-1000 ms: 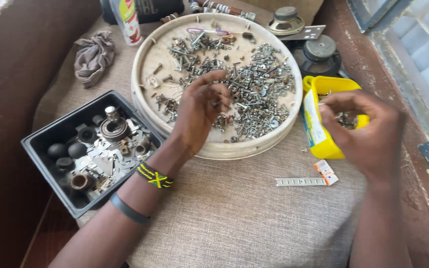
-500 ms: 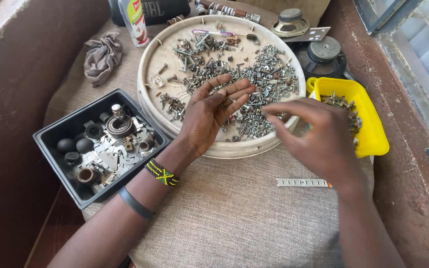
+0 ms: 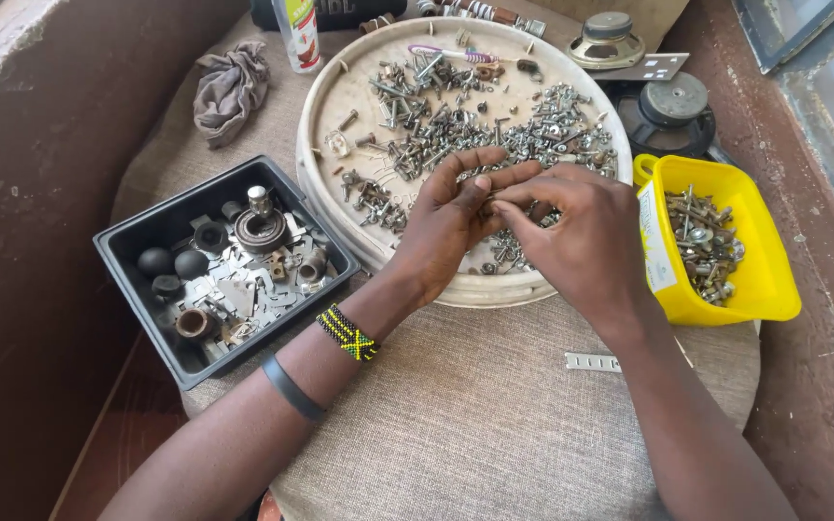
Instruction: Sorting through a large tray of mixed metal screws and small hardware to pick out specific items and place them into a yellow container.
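Head view, looking down on a round table covered in coarse beige cloth (image 3: 475,425), with the wide cream round tray (image 3: 325,125) as the landmark. Far left of the tray lies a crumpled grey rag (image 3: 229,87). Nearer, left of the tray and just beside its rim, stands a black rectangular plastic bin (image 3: 137,246) with dark knobs, small flat metal plates and a round metal part in it. Behind the tray's left edge stands a white spray can (image 3: 298,34).

Across the tray itself spreads a loose heap of silver and rusty screws, nuts and bolts (image 3: 456,121). Over the tray's near edge the left hand (image 3: 446,227) is held palm up, fingers spread and half curled. The right hand (image 3: 576,227) meets it from the right, thumb and forefinger pinched at the left fingertips; whatever small piece sits between them is too small to make out.

Right of the tray, near its rim, is a yellow plastic tub (image 3: 774,289) holding a modest pile of similar hardware. By my judgement the sorting is at an early to middle stage: the tub holds far less than what remains on the tray. Behind the tub sit two round speaker drivers (image 3: 673,101). Below the tub, a small perforated metal strip (image 3: 593,362) lies on the cloth.
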